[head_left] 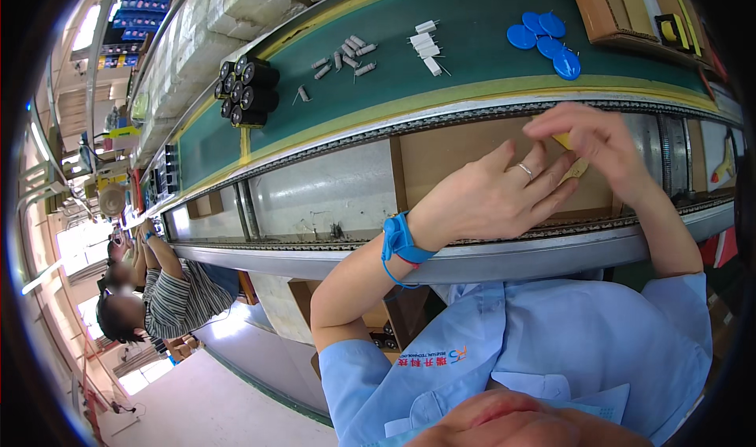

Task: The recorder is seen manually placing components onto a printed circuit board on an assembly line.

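My left hand (492, 195), with a blue wrist strap (403, 238) and a ring, reaches right over the conveyor track. Its fingers bend toward my right hand (591, 141), which curls over from the right. Between their fingertips shows a small yellow piece (577, 169), mostly covered by fingers; its kind is not clear. Both hands seem closed on it. Beneath them is a brown board or shallow box (441, 167) lying between the track's chains.
On the green bench beyond the track lie black cylindrical capacitors (253, 92), grey axial parts (349, 55), white rectangular resistors (426, 47) and blue discs (543, 37). A cardboard box (602, 10) stands far right. At left, another person (177, 289) in stripes works along the line.
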A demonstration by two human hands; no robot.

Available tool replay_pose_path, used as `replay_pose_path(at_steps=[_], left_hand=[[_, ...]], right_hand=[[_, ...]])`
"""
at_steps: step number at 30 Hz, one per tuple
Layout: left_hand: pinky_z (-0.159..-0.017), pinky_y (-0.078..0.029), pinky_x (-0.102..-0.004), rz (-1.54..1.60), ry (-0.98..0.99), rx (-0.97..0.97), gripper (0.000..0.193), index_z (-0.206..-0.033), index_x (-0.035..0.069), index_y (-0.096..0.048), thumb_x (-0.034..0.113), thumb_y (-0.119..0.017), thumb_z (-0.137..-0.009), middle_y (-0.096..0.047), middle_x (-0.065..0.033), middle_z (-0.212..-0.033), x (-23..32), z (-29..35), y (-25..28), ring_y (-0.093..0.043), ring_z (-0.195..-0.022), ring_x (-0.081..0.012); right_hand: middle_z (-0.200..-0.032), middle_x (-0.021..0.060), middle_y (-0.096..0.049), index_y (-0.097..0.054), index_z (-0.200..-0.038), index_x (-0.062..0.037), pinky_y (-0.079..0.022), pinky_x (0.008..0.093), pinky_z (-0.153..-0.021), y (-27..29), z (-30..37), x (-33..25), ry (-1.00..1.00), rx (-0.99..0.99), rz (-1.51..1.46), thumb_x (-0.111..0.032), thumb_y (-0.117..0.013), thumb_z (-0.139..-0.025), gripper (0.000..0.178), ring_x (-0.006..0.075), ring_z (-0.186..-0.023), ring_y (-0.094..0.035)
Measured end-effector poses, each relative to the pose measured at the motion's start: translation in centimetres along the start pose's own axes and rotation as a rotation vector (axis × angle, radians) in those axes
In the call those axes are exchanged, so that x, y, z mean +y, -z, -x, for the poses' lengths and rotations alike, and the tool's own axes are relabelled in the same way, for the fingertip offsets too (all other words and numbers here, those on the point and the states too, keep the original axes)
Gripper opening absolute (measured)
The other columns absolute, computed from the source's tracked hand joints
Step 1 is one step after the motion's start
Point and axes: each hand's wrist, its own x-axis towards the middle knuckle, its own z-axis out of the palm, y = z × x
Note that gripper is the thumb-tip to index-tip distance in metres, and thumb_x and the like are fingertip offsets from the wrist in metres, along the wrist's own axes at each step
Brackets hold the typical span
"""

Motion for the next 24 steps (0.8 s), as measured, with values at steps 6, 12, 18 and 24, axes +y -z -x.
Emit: replay_pose_path(at_steps=[6, 12, 18, 24], left_hand=[[-0.061, -0.047, -0.0252, -0.054, -0.058, 0.053, 0.029, -0.105, 0.017, -0.07, 0.018, -0.063, -0.077, -0.056, 0.0026, -0.087, 0.5, 0.3, -0.1, -0.056, -0.083, -0.011], [-0.063, -0.049, -0.0269, -0.033, -0.069, -0.033, 0.022, -0.099, 0.018, -0.069, 0.019, -0.062, -0.077, -0.055, 0.0055, -0.086, 1.1, 0.4, -0.6, -0.054, -0.082, -0.0105], [-0.087, -0.054, -0.0382, -0.039, -0.113, -0.091, 0.015, -0.091, 0.018, -0.067, 0.02, -0.06, -0.079, -0.058, 0.0035, -0.093, 0.6, 0.3, -0.8, -0.055, -0.096, -0.0133], [-0.096, -0.05, -0.0389, -0.058, -0.079, -0.125, 0.014, -0.088, 0.017, -0.067, 0.02, -0.059, -0.077, -0.059, -0.0031, -0.1, 0.6, 0.3, -1.0, -0.055, -0.105, -0.0176]], right_hand=[[-0.093, 0.0086, -0.065, -0.067, -0.103, 0.003, -0.046, 0.0311, -0.084, -2.1, 0.7, 0.0, -0.074, -0.137, -0.013, -0.025, -0.06, -0.095, 0.03, 0.019, -0.09, -0.059], [-0.09, 0.0048, -0.062, -0.065, -0.093, 0.0013, -0.044, 0.0285, -0.073, -1.2, 0.9, 0.2, -0.035, -0.244, 0.058, -0.026, -0.064, -0.093, 0.027, 0.0144, -0.083, -0.055], [-0.078, 0.0001, -0.055, -0.064, -0.089, 0.0004, -0.042, 0.0254, -0.066, -1.5, 1.2, -0.2, -0.227, -0.182, -0.106, -0.024, -0.067, -0.091, 0.024, 0.0083, -0.076, -0.051], [-0.084, 0.0004, -0.059, -0.065, -0.09, -0.0016, -0.044, 0.0226, -0.065, -1.5, 0.9, -0.7, -0.353, -0.197, -0.11, -0.019, -0.071, -0.087, 0.019, 0.0062, -0.075, -0.053]])
